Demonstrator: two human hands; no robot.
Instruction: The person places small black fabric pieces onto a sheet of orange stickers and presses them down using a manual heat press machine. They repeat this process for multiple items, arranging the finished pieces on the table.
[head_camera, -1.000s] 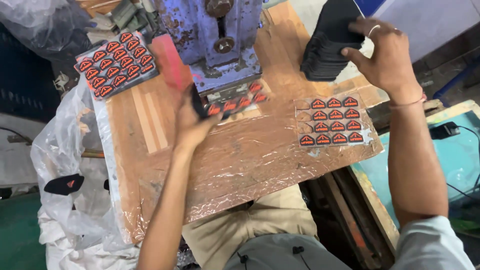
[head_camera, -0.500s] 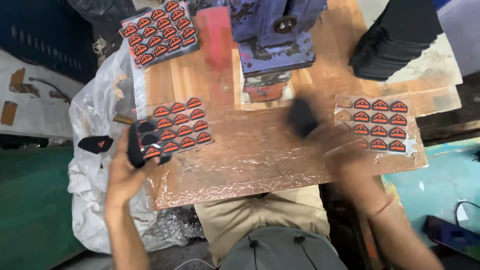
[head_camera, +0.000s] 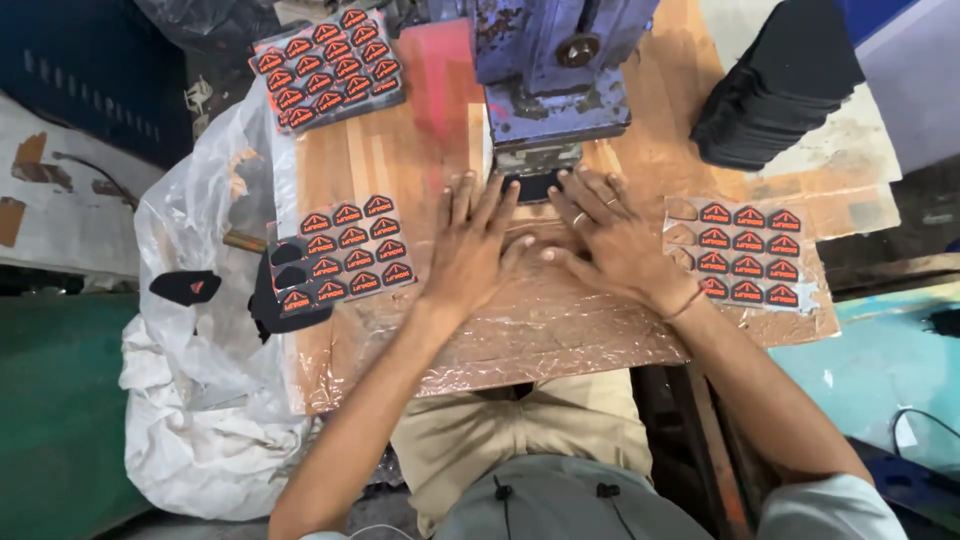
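Observation:
Both hands lie flat on the foil-covered wooden table (head_camera: 560, 330) in front of a blue press machine (head_camera: 552, 70). My left hand (head_camera: 475, 245) and my right hand (head_camera: 605, 235) have their fingertips at a small black piece (head_camera: 535, 186) under the press head. A sheet of red-and-black badges (head_camera: 345, 250) lies left of my left hand. Another badge sheet (head_camera: 745, 252) lies right of my right hand, with a few empty slots.
A third badge sheet (head_camera: 325, 62) sits at the back left. A stack of black pieces (head_camera: 780, 85) stands at the back right. A white plastic bag (head_camera: 200, 400) hangs off the table's left edge, with loose black pieces (head_camera: 185, 287) on it.
My left hand has left the black piece and badge sheet at the table's left. My right hand has brought a black piece in from the right. Both now rest at the press.

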